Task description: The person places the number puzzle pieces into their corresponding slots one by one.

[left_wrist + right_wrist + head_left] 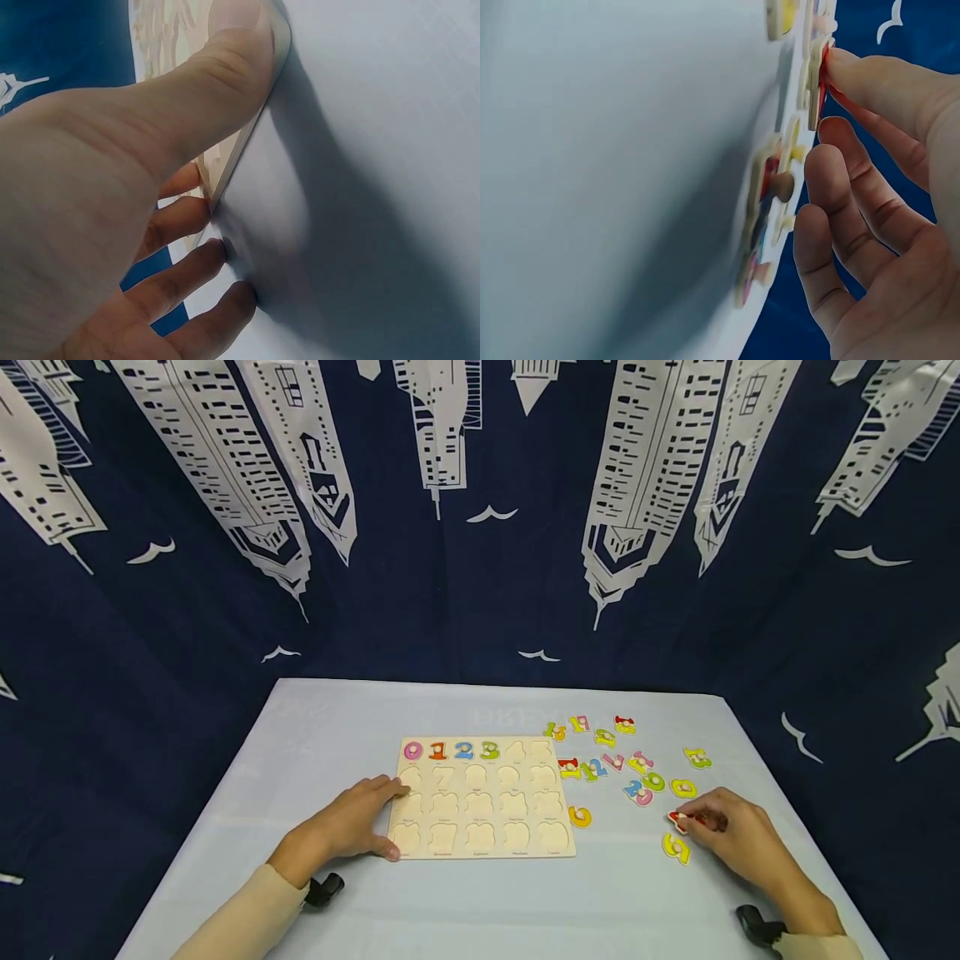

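A wooden number puzzle board (461, 818) lies on the white table. Pink 0 (412, 751), orange-red 1 (437, 751), blue 2 (464, 750) and green 3 (490, 750) sit in its top row; the other recesses show bare wood. My left hand (352, 817) rests on the board's left edge, thumb at the near corner and fingers spread, as the left wrist view also shows. Right of the board, my right hand (738, 835) pinches a small red puzzle piece (677, 822) between thumb and index finger. Its shape is partly hidden by the fingers. A yellow 5 (676, 849) lies just below that hand.
Several loose number pieces lie scattered right of the board, including a yellow piece (580, 817) by its edge and a yellow 0 (683, 788). In the right wrist view, pieces carry small knobs (782, 186). A dark blue patterned cloth (450, 610) hangs behind the table (480, 910).
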The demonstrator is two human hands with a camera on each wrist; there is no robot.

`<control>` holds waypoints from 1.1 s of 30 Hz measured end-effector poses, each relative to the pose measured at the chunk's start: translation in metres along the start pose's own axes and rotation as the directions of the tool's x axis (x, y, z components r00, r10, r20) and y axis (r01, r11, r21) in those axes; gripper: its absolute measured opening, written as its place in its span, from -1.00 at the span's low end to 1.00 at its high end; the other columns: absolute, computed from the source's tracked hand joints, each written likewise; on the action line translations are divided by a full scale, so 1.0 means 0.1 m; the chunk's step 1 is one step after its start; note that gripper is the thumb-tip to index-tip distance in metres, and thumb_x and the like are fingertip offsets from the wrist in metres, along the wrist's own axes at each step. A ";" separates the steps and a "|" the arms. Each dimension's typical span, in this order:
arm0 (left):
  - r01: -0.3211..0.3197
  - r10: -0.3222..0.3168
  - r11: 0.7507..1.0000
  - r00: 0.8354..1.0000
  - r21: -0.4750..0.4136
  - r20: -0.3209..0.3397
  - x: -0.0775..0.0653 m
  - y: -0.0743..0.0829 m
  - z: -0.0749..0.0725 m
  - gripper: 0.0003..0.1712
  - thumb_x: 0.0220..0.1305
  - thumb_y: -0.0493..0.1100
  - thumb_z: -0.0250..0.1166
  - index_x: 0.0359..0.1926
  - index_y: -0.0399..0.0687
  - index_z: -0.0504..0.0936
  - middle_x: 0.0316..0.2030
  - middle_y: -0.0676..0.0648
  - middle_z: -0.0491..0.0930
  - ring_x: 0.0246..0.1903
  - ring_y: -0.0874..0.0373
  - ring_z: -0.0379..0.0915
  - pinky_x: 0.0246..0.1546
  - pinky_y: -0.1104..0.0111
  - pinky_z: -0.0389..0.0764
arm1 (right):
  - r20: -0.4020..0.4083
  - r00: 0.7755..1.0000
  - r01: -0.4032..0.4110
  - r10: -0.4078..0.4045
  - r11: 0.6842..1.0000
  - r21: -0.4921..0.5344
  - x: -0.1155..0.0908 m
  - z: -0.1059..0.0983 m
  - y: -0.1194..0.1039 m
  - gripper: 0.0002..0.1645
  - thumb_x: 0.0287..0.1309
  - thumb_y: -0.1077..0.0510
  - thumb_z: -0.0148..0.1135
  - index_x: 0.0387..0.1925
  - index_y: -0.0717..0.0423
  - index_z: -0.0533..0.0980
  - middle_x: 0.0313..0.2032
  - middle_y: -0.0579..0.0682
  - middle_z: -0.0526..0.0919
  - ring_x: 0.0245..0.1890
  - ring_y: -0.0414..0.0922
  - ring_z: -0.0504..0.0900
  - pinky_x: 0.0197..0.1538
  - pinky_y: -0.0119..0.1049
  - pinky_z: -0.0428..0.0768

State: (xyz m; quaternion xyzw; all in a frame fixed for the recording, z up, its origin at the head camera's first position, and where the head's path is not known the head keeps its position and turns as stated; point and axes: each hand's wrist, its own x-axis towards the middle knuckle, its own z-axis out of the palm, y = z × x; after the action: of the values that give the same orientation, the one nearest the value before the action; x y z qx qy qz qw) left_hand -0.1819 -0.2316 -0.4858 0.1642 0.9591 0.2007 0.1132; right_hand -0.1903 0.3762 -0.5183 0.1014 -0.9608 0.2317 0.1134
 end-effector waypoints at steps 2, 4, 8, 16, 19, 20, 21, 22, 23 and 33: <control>0.002 -0.002 1.000 1.000 0.001 0.002 0.01 0.01 0.00 0.21 -0.06 0.08 0.93 0.61 -0.10 0.60 0.65 -0.37 0.51 0.64 -0.43 0.44 0.67 -0.35 0.52 | -0.012 1.000 0.015 -0.015 1.000 0.004 0.02 -0.01 -0.04 -0.73 0.15 0.18 0.85 -0.15 -0.12 0.91 -0.28 -0.20 0.71 -0.39 -0.43 0.43 -0.37 -0.40 0.42; -0.001 0.001 1.000 1.000 0.005 0.001 0.02 0.01 0.00 0.21 -0.05 0.07 0.93 0.61 -0.10 0.60 0.65 -0.37 0.51 0.63 -0.43 0.45 0.66 -0.34 0.53 | -0.011 1.000 0.026 -0.026 1.000 0.013 0.04 -0.02 -0.08 -0.73 0.15 0.18 0.85 -0.15 -0.14 0.90 -0.24 -0.20 0.75 -0.38 -0.45 0.45 -0.36 -0.40 0.45; -0.004 0.004 1.000 1.000 0.007 -0.005 0.02 0.00 0.01 0.20 -0.06 0.06 0.94 0.59 -0.12 0.61 0.62 -0.35 0.54 0.60 -0.40 0.49 0.66 -0.32 0.54 | 0.000 0.998 0.062 -0.062 0.998 0.028 0.11 -0.02 -0.19 -0.72 0.18 0.19 0.83 -0.15 -0.18 0.90 -0.17 -0.18 0.81 -0.35 -0.48 0.53 -0.30 -0.41 0.59; -0.013 0.013 1.000 1.000 0.007 -0.009 -0.02 -0.03 0.05 0.21 -0.07 0.08 0.95 0.57 -0.15 0.62 0.60 -0.34 0.57 0.59 -0.39 0.51 0.66 -0.31 0.55 | 0.097 0.988 0.111 -0.117 0.992 0.061 0.39 0.11 -0.50 -0.79 0.34 0.16 0.74 -0.10 -0.21 0.87 -0.04 -0.15 0.85 -0.20 -0.37 0.68 -0.11 -0.35 0.77; -0.015 0.015 1.000 1.000 0.009 -0.014 -0.01 -0.03 0.04 0.21 -0.08 0.08 0.95 0.57 -0.15 0.62 0.59 -0.34 0.58 0.59 -0.40 0.51 0.66 -0.31 0.54 | 0.113 0.982 0.140 -0.151 0.985 0.098 0.53 0.19 -0.67 -0.82 0.38 0.15 0.72 -0.08 -0.18 0.87 -0.01 -0.12 0.85 -0.18 -0.31 0.73 -0.06 -0.29 0.83; -0.015 0.015 1.000 1.000 0.008 -0.013 -0.01 -0.03 0.03 0.21 -0.08 0.08 0.95 0.57 -0.15 0.62 0.59 -0.35 0.58 0.59 -0.40 0.51 0.66 -0.32 0.54 | 0.115 0.980 0.150 -0.162 0.983 0.109 0.58 0.21 -0.73 -0.82 0.39 0.16 0.71 -0.08 -0.17 0.86 -0.01 -0.12 0.85 -0.17 -0.30 0.74 -0.03 -0.26 0.85; -0.014 0.014 1.000 1.000 0.008 -0.012 -0.01 -0.03 0.03 0.21 -0.08 0.08 0.95 0.57 -0.15 0.62 0.59 -0.34 0.58 0.59 -0.40 0.51 0.66 -0.33 0.53 | 0.114 0.978 0.161 -0.175 0.980 0.120 0.63 0.24 -0.78 -0.82 0.40 0.17 0.70 -0.07 -0.16 0.86 0.00 -0.12 0.86 -0.17 -0.28 0.76 -0.01 -0.22 0.87; -0.015 0.015 1.000 1.000 0.009 -0.011 0.00 -0.03 0.02 0.21 -0.08 0.08 0.95 0.57 -0.15 0.62 0.59 -0.34 0.58 0.59 -0.40 0.51 0.66 -0.33 0.53 | 0.118 0.975 0.171 -0.187 0.976 0.134 0.68 0.26 -0.83 -0.82 0.41 0.19 0.69 -0.07 -0.15 0.86 0.00 -0.11 0.86 -0.16 -0.26 0.78 0.02 -0.17 0.89; -0.014 0.014 1.000 1.000 0.009 -0.010 0.00 -0.02 0.01 0.21 -0.08 0.08 0.95 0.57 -0.15 0.63 0.59 -0.35 0.58 0.59 -0.41 0.51 0.66 -0.33 0.53 | 0.118 0.972 0.185 -0.203 0.972 0.146 0.73 0.29 -0.88 -0.81 0.41 0.20 0.69 -0.06 -0.13 0.86 0.01 -0.11 0.86 -0.14 -0.25 0.80 0.06 -0.12 0.91; -0.030 0.030 0.999 1.000 0.016 -0.007 0.03 -0.01 0.00 0.19 -0.09 0.06 0.96 0.55 -0.20 0.64 0.54 -0.35 0.62 0.54 -0.39 0.57 0.65 -0.28 0.57 | 0.180 0.942 0.247 -0.283 0.948 0.198 1.21 0.60 -1.25 -0.83 0.47 0.22 0.62 -0.01 -0.09 0.87 -0.03 -0.13 0.85 -0.09 -0.20 0.79 0.11 -0.04 0.88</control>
State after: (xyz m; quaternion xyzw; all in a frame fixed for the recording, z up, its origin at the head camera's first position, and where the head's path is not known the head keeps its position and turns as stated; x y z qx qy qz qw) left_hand -0.1846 -0.2314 -0.4868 0.1788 0.9585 0.1954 0.1051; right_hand -0.2850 0.2220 -0.4861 0.2631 -0.9211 0.2850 0.0343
